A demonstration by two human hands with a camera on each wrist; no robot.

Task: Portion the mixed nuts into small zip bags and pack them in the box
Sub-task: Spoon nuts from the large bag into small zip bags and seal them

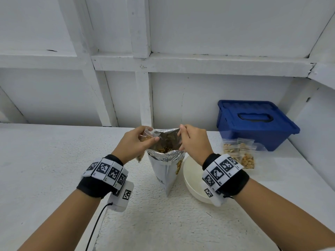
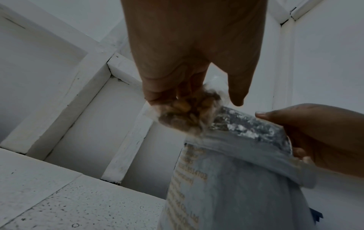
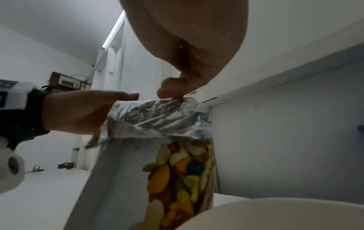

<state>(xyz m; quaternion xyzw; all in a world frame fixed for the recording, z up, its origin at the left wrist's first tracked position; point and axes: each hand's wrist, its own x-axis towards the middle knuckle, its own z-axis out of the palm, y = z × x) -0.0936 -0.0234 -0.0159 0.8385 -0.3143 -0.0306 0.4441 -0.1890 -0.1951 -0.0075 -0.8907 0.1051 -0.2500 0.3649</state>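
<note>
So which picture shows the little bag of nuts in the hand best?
The left wrist view: the small zip bag fills the middle, nuts visible through the plastic, held by the left hand. The head view shows only a bit of it between the fingers. In the right wrist view it is hidden.

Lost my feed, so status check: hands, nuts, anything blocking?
Left hand holds small zip bag of nuts. Right hand pinches foil bag rim open. Blue box lidded; nothing blocking.

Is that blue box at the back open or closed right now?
Closed. The blue box has its lid seated flat on top, handle lying down, and filled small bags wait outside it.
</note>
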